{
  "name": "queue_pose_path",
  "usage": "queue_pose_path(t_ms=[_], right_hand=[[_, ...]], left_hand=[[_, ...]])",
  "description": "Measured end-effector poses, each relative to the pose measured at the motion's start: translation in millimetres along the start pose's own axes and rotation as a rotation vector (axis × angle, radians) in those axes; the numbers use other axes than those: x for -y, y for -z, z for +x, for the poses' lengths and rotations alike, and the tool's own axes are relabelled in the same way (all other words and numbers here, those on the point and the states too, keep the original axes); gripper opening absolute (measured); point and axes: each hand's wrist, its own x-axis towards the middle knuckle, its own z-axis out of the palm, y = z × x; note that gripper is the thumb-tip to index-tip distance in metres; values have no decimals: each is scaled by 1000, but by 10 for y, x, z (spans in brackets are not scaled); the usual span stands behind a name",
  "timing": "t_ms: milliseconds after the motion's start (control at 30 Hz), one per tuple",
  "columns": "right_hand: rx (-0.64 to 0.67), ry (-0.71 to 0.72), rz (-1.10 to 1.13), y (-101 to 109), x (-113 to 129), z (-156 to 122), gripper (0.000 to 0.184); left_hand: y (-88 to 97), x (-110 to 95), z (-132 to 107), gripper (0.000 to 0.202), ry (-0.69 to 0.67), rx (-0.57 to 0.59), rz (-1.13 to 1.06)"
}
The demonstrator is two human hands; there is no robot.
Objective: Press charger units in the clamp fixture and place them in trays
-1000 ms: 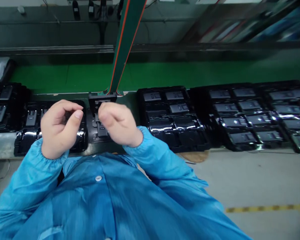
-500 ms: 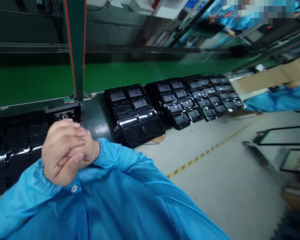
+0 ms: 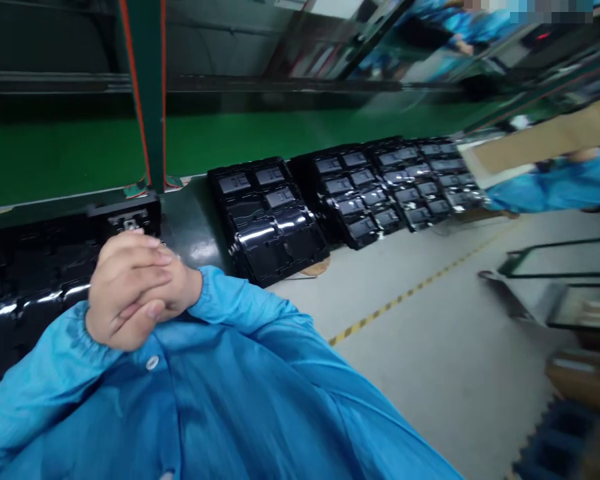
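Both hands are clasped together before the chest, the left hand [image 3: 123,293] folded over the right hand [image 3: 180,293], which is largely hidden; whether anything sits inside the closed grip cannot be told. Just beyond them, a small black fixture [image 3: 125,217] stands on the counter [image 3: 190,227]. Three black trays [image 3: 267,217] of dark parts lie rightwards, the farthest blurred. Another person's blue sleeve [image 3: 555,187] is cut off at the right edge.

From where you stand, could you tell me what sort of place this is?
Most likely an electronics assembly line in a factory: a green conveyor belt, black trays of small grey parts ranged along its edge, and a co-worker's blue smock sleeve.
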Motion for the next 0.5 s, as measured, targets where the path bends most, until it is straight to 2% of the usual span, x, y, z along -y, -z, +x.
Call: queue_pose_path(t_ms=[33,100,167,200,233,300,367,433,500], right_hand=[[-4,67,-27,18,24,-12,10],[-106,132,-2,97,113,14,22],[-279,89,73,241,239,117,33],[-364,39,111,334,299,193,35],[-435,-32,136,434,344,282,36],[-507,-182,145,624,359,472,38],[-500,-294,137,759,264,631,41],[-481,-365,126,820,114,709,44],[-506,-410,85,823,-5,684,44]], left_hand=[[10,-12,-21,32,14,-1,-1],[28,-26,-123,44,127,-139,5],[53,-8,-292,51,365,-329,46],[71,15,-386,49,515,-352,79],[93,47,-479,45,667,-294,118],[134,126,-633,36,932,17,222],[149,203,-724,32,1064,309,327],[125,263,-749,32,1103,417,392],[80,305,-722,34,1130,409,387]])
